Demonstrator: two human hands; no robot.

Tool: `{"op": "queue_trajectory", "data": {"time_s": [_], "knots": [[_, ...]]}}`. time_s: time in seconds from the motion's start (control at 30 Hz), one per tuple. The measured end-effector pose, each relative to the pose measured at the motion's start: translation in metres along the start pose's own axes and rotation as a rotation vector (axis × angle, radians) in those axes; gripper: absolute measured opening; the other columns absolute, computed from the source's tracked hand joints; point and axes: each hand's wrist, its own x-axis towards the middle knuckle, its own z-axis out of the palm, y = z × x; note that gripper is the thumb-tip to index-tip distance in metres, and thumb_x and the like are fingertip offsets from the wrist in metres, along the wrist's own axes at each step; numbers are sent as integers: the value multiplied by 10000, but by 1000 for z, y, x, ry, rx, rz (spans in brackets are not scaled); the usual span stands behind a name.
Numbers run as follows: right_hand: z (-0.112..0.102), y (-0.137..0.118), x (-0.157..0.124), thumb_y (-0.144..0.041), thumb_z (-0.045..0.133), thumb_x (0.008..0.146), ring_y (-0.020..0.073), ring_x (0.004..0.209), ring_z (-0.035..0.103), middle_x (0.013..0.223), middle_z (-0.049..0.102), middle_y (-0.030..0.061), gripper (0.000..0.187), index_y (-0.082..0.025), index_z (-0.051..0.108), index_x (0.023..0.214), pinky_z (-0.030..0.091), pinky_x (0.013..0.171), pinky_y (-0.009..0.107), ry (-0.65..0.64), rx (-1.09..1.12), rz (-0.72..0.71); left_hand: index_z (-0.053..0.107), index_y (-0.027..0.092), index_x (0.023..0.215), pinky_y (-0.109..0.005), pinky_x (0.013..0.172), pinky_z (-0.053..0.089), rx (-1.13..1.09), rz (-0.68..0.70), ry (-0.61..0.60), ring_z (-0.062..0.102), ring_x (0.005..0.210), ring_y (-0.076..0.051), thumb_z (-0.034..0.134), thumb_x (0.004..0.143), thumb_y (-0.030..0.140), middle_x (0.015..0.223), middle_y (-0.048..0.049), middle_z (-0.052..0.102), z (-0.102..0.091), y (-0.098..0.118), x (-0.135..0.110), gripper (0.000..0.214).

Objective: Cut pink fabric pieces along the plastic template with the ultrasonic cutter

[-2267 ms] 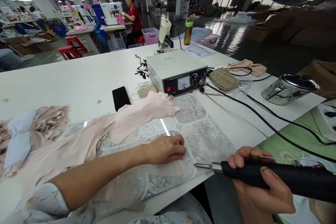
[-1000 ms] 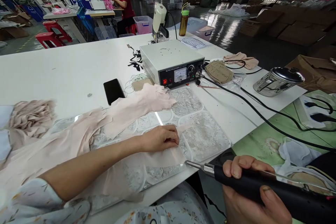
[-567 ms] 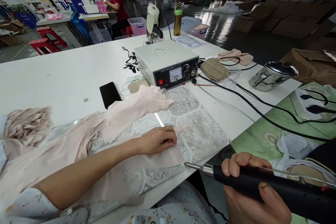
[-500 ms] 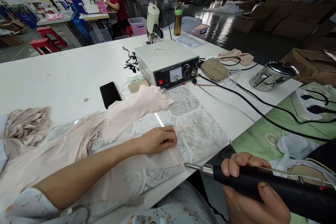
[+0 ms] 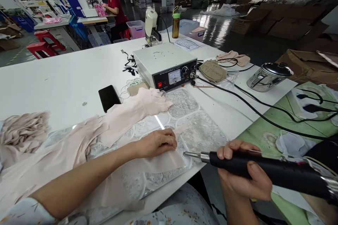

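Note:
My left hand lies on pale pink fabric, its fingers curled and pressed together on the cloth. Beneath the fabric is a clear patterned sheet with rounded outlines. My right hand is wrapped round a black ultrasonic hand tool, held over the table's front edge. The tool's slim metal tip points left, close to the fabric's right edge; whether it touches the sheet I cannot tell. More layered pink pieces lie beyond my left arm, and a bunched pile sits at the left.
Behind the sheet stands a control box with a dial; a black cable runs from it to the right. A phone, a steel mug and a bottle stand on the table. A co-worker sits at a sewing machine.
My right hand has raised the tool slightly, and its tip has moved up along the fabric's right edge. My left hand stays on the cloth. The view has shifted a little.

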Motion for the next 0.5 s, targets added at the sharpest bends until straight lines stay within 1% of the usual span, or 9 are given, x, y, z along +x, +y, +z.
{"op": "queue_trajectory", "data": {"time_s": [0.13, 0.23, 0.4, 0.5], "knots": [[6, 11, 7, -285, 548, 640, 110, 473, 505, 692, 562, 4, 202, -194, 647, 791, 424, 417, 266, -11, 18, 45, 618, 153, 855, -268, 820, 500, 12, -3, 6, 599, 879, -155, 464, 981, 269, 975, -81, 595, 0, 0, 0, 230], [8, 14, 9, -306, 565, 638, 103, 456, 504, 695, 563, 9, 204, -187, 647, 783, 420, 402, 259, -30, 31, 80, 611, 150, 864, -266, 813, 507, 22, -5, 10, 606, 876, -151, 473, 976, 259, 989, -83, 590, 0, -1, -1, 209], [4, 9, 7, -298, 576, 654, 101, 458, 509, 704, 565, 11, 195, -199, 659, 800, 427, 401, 255, -75, 46, 152, 589, 152, 884, -266, 785, 515, 59, -4, 22, 599, 857, -151, 459, 976, 236, 983, -76, 591, 2, -2, -1, 180], [1, 4, 5, -297, 582, 663, 98, 470, 514, 711, 561, 9, 192, -202, 662, 809, 435, 413, 249, -89, 53, 172, 582, 155, 885, -260, 770, 513, 98, 1, 34, 597, 846, -150, 449, 979, 230, 982, -75, 586, 5, -2, -2, 179]]}}
